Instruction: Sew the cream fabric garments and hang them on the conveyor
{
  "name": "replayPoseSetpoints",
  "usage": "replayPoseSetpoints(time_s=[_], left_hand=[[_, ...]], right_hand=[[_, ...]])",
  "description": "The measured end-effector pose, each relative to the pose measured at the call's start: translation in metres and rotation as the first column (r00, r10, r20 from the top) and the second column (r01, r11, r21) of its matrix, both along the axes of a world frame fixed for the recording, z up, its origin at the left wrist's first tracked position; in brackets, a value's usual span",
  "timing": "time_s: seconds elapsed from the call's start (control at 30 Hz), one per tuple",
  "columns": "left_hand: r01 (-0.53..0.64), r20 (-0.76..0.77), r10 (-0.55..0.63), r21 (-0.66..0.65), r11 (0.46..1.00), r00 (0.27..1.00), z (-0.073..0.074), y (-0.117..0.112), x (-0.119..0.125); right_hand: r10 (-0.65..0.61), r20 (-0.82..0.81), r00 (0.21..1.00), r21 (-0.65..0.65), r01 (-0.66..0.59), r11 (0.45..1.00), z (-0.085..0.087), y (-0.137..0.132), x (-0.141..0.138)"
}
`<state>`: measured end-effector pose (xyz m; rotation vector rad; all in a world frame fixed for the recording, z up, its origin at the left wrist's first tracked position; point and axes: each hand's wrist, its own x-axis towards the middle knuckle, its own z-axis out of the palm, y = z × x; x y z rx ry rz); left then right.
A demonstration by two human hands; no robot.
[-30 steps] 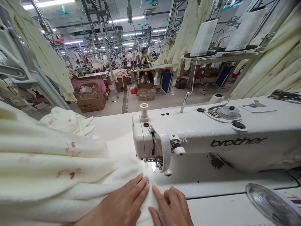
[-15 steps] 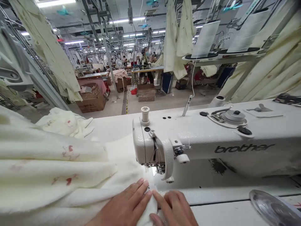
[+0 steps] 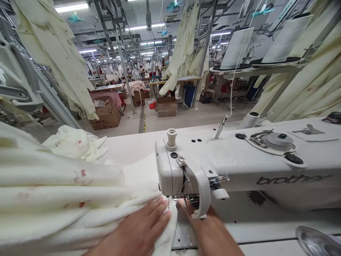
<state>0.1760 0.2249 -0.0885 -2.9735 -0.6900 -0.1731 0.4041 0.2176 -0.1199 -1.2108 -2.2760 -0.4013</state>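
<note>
- Cream fleece fabric [image 3: 80, 199] lay bunched across the table left of the Brother sewing machine [image 3: 239, 167], its edge fed under the machine head.
- Your left hand [image 3: 138, 231] pressed flat on the fabric, fingers [image 3: 160, 209] together and extended, not clamped.
- Your right hand [image 3: 210, 231] reached under the needle area; fingertips hidden behind the guard, so cannot tell their state.
- Step, as I judged it: positioning the seam at the presser foot. Next move called for keeping the edge aligned, fingers clear of the needle.
- Containers: open cardboard box [image 3: 105, 115] on the floor held pale scraps; a taped box [image 3: 167, 106] beyond, contents unseen.
</note>
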Motion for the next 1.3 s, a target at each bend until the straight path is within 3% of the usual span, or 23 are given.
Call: replayPoseSetpoints(time_s=[0.07, 0.17, 0.3, 0.43, 0.67, 0.93, 1.1, 1.3], left_hand=[[0.001, 0.008, -0.001, -0.022, 1.000, 1.000, -0.001, 0.000, -0.002], [-0.020, 0.007, 0.020, -0.063, 0.998, 1.000, -0.003, 0.000, -0.004], [-0.068, 0.006, 0.069, -0.123, 0.990, 0.998, 0.001, -0.002, -0.004], [-0.076, 0.051, 0.081, -0.100, 0.992, 0.995, 0.011, -0.002, -0.001], [-0.099, -0.029, 0.096, -0.091, 0.991, 0.995, 0.012, -0.002, 0.001], [-0.106, -0.036, 0.103, -0.107, 0.989, 0.994, 0.012, -0.001, -0.001], [-0.114, -0.015, 0.113, -0.163, 0.980, 0.994, 0.008, -0.002, -0.003], [-0.139, -0.109, 0.121, -0.185, 0.973, 0.987, 0.010, -0.001, -0.002]], right_hand=[[0.031, 0.078, 0.997, 0.016, -0.032, 0.999, -0.007, -0.021, -0.006], [-0.020, 0.102, 0.995, 0.001, 0.020, 1.000, -0.018, -0.034, -0.015], [-0.027, 0.016, 0.999, -0.051, 0.028, 0.998, -0.023, -0.031, -0.019], [-0.036, -0.013, 0.999, -0.043, 0.036, 0.998, -0.026, -0.027, -0.020], [-0.045, -0.201, 0.978, 0.103, 0.067, 0.992, -0.049, -0.023, -0.029], [-0.046, 0.002, 0.999, -0.014, 0.046, 0.999, -0.026, -0.028, -0.021], [-0.049, 0.070, 0.996, -0.035, 0.052, 0.998, -0.021, -0.030, -0.018], [-0.055, 0.121, 0.991, -0.027, 0.059, 0.998, -0.014, -0.033, -0.018]])
